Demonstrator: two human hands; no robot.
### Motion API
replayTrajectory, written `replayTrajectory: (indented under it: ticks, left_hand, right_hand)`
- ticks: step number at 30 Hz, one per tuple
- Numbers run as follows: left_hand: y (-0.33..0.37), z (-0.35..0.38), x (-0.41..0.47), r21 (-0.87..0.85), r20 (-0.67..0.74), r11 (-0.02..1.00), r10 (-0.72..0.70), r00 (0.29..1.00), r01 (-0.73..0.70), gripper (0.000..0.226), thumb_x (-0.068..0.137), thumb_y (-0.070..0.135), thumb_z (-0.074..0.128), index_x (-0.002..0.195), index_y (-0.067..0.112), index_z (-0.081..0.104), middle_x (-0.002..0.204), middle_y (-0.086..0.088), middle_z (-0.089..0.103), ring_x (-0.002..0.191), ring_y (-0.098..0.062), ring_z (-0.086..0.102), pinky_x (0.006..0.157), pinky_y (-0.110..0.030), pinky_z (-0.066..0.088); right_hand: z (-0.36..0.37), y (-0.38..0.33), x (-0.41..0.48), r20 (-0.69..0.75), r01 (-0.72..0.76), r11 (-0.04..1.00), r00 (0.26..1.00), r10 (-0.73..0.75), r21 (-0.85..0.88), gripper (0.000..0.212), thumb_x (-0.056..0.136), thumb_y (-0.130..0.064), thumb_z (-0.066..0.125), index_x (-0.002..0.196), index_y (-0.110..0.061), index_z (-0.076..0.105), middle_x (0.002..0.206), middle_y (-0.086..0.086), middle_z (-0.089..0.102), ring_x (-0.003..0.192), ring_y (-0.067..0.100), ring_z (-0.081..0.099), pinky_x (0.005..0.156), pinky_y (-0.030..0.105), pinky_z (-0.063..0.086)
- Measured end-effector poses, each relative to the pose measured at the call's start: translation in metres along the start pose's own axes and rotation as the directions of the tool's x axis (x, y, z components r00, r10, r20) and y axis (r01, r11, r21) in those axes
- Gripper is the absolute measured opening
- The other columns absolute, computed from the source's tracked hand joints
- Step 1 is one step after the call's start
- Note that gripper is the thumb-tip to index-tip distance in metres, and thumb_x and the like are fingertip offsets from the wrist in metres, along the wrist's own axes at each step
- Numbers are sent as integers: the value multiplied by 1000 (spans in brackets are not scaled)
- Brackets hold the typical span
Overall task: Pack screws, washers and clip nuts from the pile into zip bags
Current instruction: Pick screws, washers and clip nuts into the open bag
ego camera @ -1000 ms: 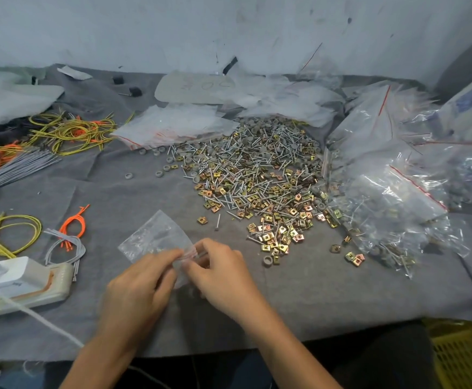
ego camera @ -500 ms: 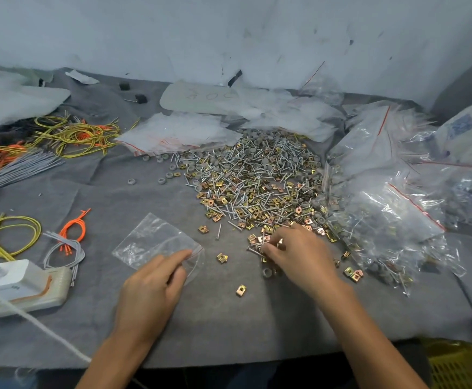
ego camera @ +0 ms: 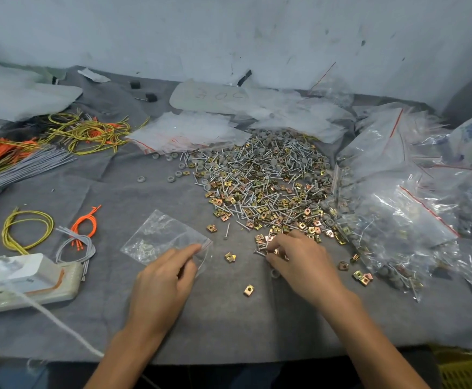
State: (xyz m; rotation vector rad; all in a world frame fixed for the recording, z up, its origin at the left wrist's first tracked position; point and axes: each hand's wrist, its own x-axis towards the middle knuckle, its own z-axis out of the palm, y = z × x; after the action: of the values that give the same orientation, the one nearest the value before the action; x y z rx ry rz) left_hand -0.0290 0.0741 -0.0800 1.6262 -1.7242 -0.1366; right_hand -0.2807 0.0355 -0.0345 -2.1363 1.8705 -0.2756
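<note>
A person's left hand lies palm-down on a grey felt cloth. Its fingers are loosely extended, and the index finger rests on the mouth of a clear zip bag. The bag lies flat and holds a few brass-coloured pieces.

The right hand reaches to the near edge of the pile of screws, grey washers and clip nuts. Its fingers are curled down onto the hardware, but whether they pinch a piece cannot be told. The pile sits mid-cloth, to the right of the bag and beyond it.

Stray clip nuts lie on the cloth between the bag and the right hand, and a lone screw lies just beyond them. Filled bags are heaped against the pile's right side. A stack of empty zip bags lies at its far left edge.

At left are a yellow wire loop, orange wires, grey wires and a power strip with a white adapter plugged in. A yellow crate shows at the lower right corner.
</note>
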Motion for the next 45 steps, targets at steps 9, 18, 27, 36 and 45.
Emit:
replayTrajectory:
  ticks: [9,18,27,36,45]
  left_hand:
    - [-2,0,-7,-3,-3,1000,-19,1000,19,39,87,32,46,109,25,77,73,8,60,66,-16,60,59,-30,51]
    - [-4,0,-7,-56,22,997,-52,998,53,38,91,33,46,114,25,75,86,9,69,74,-17,66,64,-35,55]
    - [0,-6,-8,-87,101,993,-71,992,80,46,91,36,40,124,27,69,116,9,72,103,-14,67,83,-34,55]
    - [0,-7,-9,-136,113,988,-53,992,69,46,92,35,41,126,22,68,121,6,71,110,-15,68,87,-34,55]
    - [-1,-5,-9,-142,87,986,-72,994,84,39,92,27,48,125,25,69,114,11,73,91,-12,69,79,-28,53]
  right_hand:
    - [5,3,-8,-9,73,997,997,-72,20,7,97,-39,62,98,-32,58,100,-13,48,93,14,53,75,33,40]
    - [-7,5,-8,-77,15,752,996,48,659,7,96,-15,67,93,-21,66,78,-3,68,67,10,61,63,24,48]
    - [17,-51,-19,31,-16,449,999,-27,893,17,90,4,69,97,-12,72,76,-6,71,69,5,61,66,19,49]
    - [58,-98,-7,-147,186,861,980,-132,473,14,89,-22,69,92,-26,55,88,-8,70,79,11,63,73,33,50]
    - [17,-32,5,-208,124,962,975,-73,244,3,92,-29,67,91,-30,65,88,-13,61,82,10,60,77,36,50]
